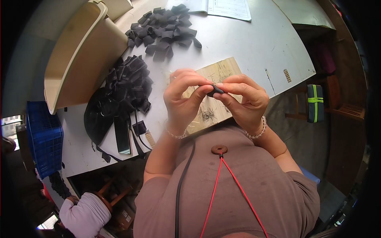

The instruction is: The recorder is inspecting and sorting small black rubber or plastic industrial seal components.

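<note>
Over a wooden board [219, 72] with dark scuff marks, both of my hands meet in a pinch. My left hand [183, 92] has thumb and forefinger closed on one end of a small black fabric piece [216, 91]. At its other end, my right hand [247, 98] grips it between thumb and fingers. The piece looks folded, but my fingertips cover much of it. Beyond the board, toward the far left, lies a heap of black folded fabric loops [162, 33]. Closer on the left is a bundle of black strips [129, 81].
A tall beige bin [85, 55] stands at the table's left, above a blue crate [44, 139]. A phone [122, 135] lies near the black strips. Paper sheets [229, 8] rest at the far edge. Another person [85, 214] sits at lower left.
</note>
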A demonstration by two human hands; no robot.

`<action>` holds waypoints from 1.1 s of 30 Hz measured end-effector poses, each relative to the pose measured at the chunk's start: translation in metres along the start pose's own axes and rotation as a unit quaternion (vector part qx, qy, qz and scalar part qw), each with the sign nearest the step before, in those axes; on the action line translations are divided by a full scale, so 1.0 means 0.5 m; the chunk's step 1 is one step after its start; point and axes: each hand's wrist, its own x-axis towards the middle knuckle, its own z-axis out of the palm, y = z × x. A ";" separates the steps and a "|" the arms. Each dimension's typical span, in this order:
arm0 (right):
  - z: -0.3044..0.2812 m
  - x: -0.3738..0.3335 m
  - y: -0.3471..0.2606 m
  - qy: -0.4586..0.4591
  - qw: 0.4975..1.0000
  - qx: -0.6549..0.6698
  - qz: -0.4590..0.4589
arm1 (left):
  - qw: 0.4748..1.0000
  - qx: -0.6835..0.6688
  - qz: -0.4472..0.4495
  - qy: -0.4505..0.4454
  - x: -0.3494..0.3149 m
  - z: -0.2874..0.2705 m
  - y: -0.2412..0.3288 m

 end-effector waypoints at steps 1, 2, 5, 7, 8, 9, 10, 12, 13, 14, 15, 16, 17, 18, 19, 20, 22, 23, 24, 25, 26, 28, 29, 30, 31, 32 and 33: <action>0.002 0.002 -0.002 0.012 1.000 -0.017 -0.013 | 1.000 0.000 0.000 0.000 -0.001 0.000 -0.001; 0.003 0.003 -0.003 0.012 1.000 -0.017 -0.012 | 1.000 -0.011 -0.008 0.004 -0.002 0.001 -0.002; 0.005 0.005 -0.005 0.009 0.999 -0.040 -0.023 | 0.999 -0.030 -0.020 0.011 -0.005 0.002 -0.008; 0.008 0.010 -0.008 0.009 0.998 -0.054 -0.027 | 0.999 -0.038 -0.023 0.013 -0.006 0.001 -0.013; 0.010 0.012 -0.010 0.009 0.998 -0.054 -0.026 | 0.998 -0.054 -0.029 0.014 -0.007 0.002 -0.016; 0.012 0.014 -0.013 0.009 0.998 -0.065 -0.023 | 0.997 -0.070 -0.035 0.015 -0.008 0.002 -0.018; 0.014 0.016 -0.015 0.009 0.997 -0.076 -0.019 | 0.997 -0.070 -0.036 0.014 -0.011 0.004 -0.020; 0.018 0.018 -0.017 0.013 0.997 -0.069 -0.014 | 0.989 -0.134 -0.057 0.026 -0.013 0.010 -0.024; 0.019 0.019 -0.019 0.018 0.998 -0.061 -0.009 | 0.989 -0.135 -0.057 0.026 -0.014 0.013 -0.023; 0.019 0.021 -0.021 0.018 0.998 -0.061 -0.009 | 0.986 -0.154 -0.060 0.032 -0.016 0.015 -0.022; 0.020 0.023 -0.023 0.016 0.998 -0.064 -0.012 | 0.982 -0.174 -0.062 0.038 -0.017 0.017 -0.021; 0.019 0.024 -0.025 0.015 0.998 -0.067 -0.014 | 0.982 -0.174 -0.063 0.038 -0.016 0.016 -0.019; 0.019 0.025 -0.025 0.015 0.997 -0.068 -0.014 | 0.980 -0.183 -0.071 0.033 -0.014 0.015 -0.018; 0.019 0.026 -0.026 0.013 0.997 -0.074 -0.011 | 0.978 -0.192 -0.080 0.028 -0.014 0.015 -0.017; 0.019 0.027 -0.025 0.011 0.997 -0.080 -0.009 | 0.978 -0.192 -0.080 0.028 -0.016 0.016 -0.017; 0.019 0.027 -0.025 0.010 0.997 -0.079 -0.009 | 0.974 -0.203 -0.097 0.024 -0.020 0.018 -0.016; 0.014 0.024 -0.022 0.000 0.996 -0.086 -0.002 | 0.971 -0.212 -0.113 0.021 -0.028 0.021 -0.017; 0.011 0.022 -0.022 0.000 0.996 -0.086 -0.003 | 0.969 -0.219 -0.115 0.018 -0.031 0.024 -0.018; 0.009 0.018 -0.023 -0.001 0.996 -0.085 0.000 | 0.967 -0.226 -0.117 0.015 -0.034 0.026 -0.020; 0.008 0.016 -0.023 -0.001 0.996 -0.084 0.003 | 0.967 -0.226 -0.116 0.016 -0.036 0.026 -0.022; 0.007 0.014 -0.022 -0.001 0.996 -0.084 0.003 | 0.969 -0.219 -0.115 0.015 -0.038 0.027 -0.023; 0.007 0.009 -0.017 -0.008 0.996 -0.090 0.003 | 0.971 -0.212 -0.113 0.015 -0.040 0.027 -0.024; 0.006 0.004 -0.012 -0.008 0.996 -0.090 0.002 | 0.969 -0.215 -0.120 0.013 -0.040 0.025 -0.025; 0.005 -0.002 -0.006 -0.011 0.996 -0.084 0.007 | 0.968 -0.218 -0.127 0.010 -0.040 0.024 -0.024; 0.004 -0.004 -0.003 -0.014 0.997 -0.077 0.012 | 0.968 -0.218 -0.126 0.010 -0.039 0.025 -0.023; 0.004 -0.004 -0.004 -0.014 0.997 -0.077 0.011 | 0.969 -0.213 -0.126 0.010 -0.038 0.026 -0.020; 0.004 -0.002 -0.006 -0.013 0.997 -0.079 0.005 | 0.970 -0.208 -0.125 0.010 -0.037 0.027 -0.019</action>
